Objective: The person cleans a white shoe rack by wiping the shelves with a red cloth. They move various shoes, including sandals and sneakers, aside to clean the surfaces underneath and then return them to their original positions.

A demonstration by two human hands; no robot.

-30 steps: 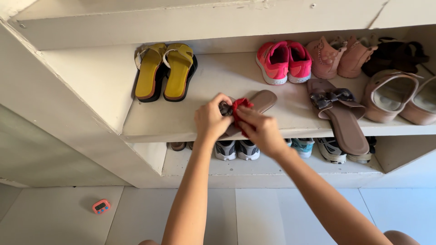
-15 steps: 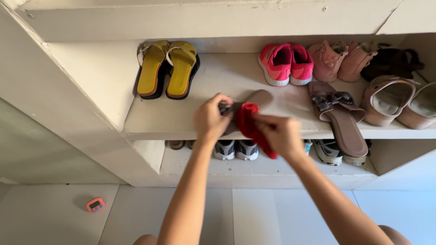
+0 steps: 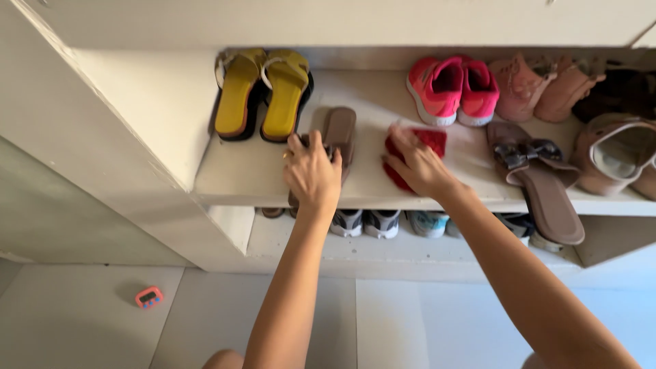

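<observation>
Head view: the hands have separated since half a second ago, when both met over the brown sandal at the shelf's front edge. Left hand (image 3: 312,174) now grips the brown sandal (image 3: 338,133) near its strap end, fingers curled over it, sandal lying flat on the upper shelf (image 3: 239,171) pointing toward the back wall. Right hand (image 3: 417,164) has carried the red cloth (image 3: 417,147) off to the right and presses it flat on the shelf surface, fingers spread on top. Judgement: wiping has passed from the sandal to the shelf board beside it. Both forearms reach up and forward, wrists slightly bent down. Yellow sandals (image 3: 263,92) sit left, pink sneakers (image 3: 454,89) right.
</observation>
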